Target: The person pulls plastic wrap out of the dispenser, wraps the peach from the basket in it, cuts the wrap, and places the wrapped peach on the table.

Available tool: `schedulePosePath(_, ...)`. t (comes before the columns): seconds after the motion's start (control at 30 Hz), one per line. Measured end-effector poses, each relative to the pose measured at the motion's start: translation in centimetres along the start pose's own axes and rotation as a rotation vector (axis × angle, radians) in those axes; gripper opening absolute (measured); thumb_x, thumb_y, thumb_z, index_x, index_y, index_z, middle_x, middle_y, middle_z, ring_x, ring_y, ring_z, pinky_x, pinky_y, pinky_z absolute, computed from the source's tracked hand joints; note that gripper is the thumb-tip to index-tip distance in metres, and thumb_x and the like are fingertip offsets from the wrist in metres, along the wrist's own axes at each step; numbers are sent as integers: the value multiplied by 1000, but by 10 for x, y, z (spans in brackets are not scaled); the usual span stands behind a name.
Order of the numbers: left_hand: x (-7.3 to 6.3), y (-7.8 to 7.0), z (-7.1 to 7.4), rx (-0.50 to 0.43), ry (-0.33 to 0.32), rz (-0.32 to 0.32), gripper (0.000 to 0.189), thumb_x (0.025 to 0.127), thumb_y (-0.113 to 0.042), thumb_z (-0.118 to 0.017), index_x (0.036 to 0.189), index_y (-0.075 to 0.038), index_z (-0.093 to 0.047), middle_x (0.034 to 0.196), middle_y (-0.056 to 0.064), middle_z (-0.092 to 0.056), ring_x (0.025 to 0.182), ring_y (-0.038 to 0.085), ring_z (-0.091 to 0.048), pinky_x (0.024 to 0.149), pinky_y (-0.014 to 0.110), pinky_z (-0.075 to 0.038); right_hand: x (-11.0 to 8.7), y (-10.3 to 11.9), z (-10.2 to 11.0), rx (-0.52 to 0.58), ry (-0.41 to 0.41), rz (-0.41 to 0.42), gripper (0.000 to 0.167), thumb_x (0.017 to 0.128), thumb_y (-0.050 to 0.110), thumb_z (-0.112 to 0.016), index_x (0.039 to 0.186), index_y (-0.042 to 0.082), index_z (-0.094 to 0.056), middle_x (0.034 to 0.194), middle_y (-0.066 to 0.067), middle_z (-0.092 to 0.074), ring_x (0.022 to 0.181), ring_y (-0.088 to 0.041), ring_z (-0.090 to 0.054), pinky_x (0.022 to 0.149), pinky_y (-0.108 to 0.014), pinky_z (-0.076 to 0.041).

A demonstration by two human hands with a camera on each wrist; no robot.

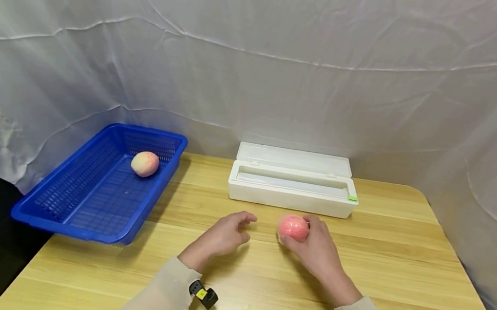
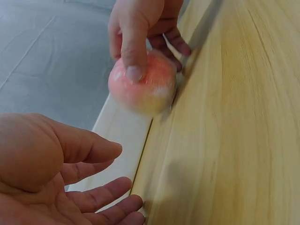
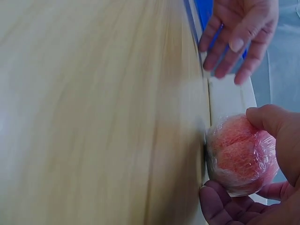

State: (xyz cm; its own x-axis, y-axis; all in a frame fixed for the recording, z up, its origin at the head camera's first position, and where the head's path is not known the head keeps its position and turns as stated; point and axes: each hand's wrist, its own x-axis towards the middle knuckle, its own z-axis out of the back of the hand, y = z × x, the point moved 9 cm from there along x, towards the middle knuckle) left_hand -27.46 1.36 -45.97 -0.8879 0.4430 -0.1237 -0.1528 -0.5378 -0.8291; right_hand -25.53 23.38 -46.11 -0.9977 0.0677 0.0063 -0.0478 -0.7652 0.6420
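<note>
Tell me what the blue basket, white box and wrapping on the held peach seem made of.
Blue basket: likely plastic, slightly glossy, with perforated walls. White box: probably hard plastic, smooth, with crisp edges. Wrapping: apparently clear plastic film, glossy, with glinting creases.

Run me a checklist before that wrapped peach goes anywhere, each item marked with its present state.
1. Wrapped peach held by the right grip: ok.
2. Left grip free of any object: ok.
3. Space in the blue basket beside the second peach: ok.
4. Lid of the white box closed: not ok, folded back.
5. Film sealed all round the held peach: cannot tell, fingers hide part.
</note>
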Motion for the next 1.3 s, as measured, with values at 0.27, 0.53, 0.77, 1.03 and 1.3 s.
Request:
schedulePosePath(0.27,-2,7,2,13,8,7,43,102,-5,-62,145,-6,-59,149,17,-60,142,37,-53,116,56,-43,-3,-28,22,2,-50,-37,84,90,47,-81,145,-6,-45,136,-30,-54,120,-45,-61,98,-62,-52)
schedulePosePath(0.53,-3,8,4,6,6,6,42,102,-5,-63,144,-6,-60,147,17,-61,141,37,-54,117,56,-43,-7,-52,46,1,-48,-71,90,92,49,-79,150,-8,-40,141,-35,-50,125,-50,-55,101,-66,-49)
schedulePosePath(0.77,-3,10,6,-4,14,7,42,102,-5,-62,144,-6,-60,147,16,-61,141,37,-54,117,56,-43,-20,-101,85,-28,-95,-141,98,93,51,-76,153,-13,-33,140,-40,-45,122,-54,-52,97,-71,-46)
schedulePosePath(1.03,-2,13,8,-5,12,4,42,102,-5,-63,144,-5,-60,148,16,-61,141,37,-54,117,55,-43,-21,-137,122,-92,-169,-146,89,95,43,-74,149,-17,-36,132,-44,-48,116,-58,-50,91,-73,-45)
schedulePosePath(1.3,-1,13,9,3,23,-6,41,103,-6,-62,143,-5,-61,147,17,-62,141,36,-55,118,54,-43,-22,-136,124,-186,-164,-231,97,92,55,-74,144,-19,-36,127,-46,-45,111,-61,-51,80,-74,-47)
